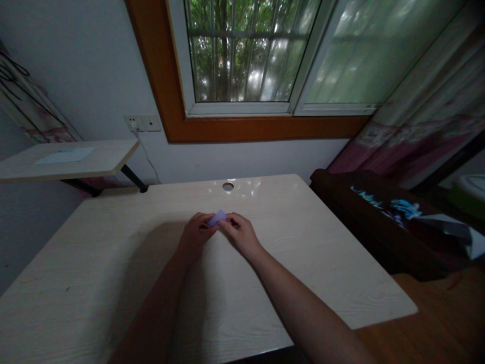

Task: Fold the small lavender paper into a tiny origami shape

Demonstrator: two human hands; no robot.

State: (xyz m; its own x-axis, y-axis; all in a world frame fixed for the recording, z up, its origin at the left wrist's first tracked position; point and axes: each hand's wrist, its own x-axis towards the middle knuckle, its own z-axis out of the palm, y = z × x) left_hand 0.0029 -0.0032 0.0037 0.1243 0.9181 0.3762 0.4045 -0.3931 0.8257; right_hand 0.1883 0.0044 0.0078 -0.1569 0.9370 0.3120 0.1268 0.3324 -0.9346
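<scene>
A small pale purple piece (217, 218), flat and straight-edged like folded paper, is held between my two hands over the desk (303, 273). My left hand (197, 232) pinches its left end, with the fingers curled. From the other side my right hand (240, 231) grips its right end between thumb and fingers. The fingertips of both hands nearly meet at its lower edge. Parts of the piece are hidden behind my fingers, so its full shape cannot be made out.
A round cable hole (228, 187) lies near the desk's back edge. At the left a raised shelf (109, 151) on dark legs carries a white sheet (66, 155). Behind are a wall socket (142, 123) and a window (246, 65). Dark furniture (341, 222) stands right of the desk.
</scene>
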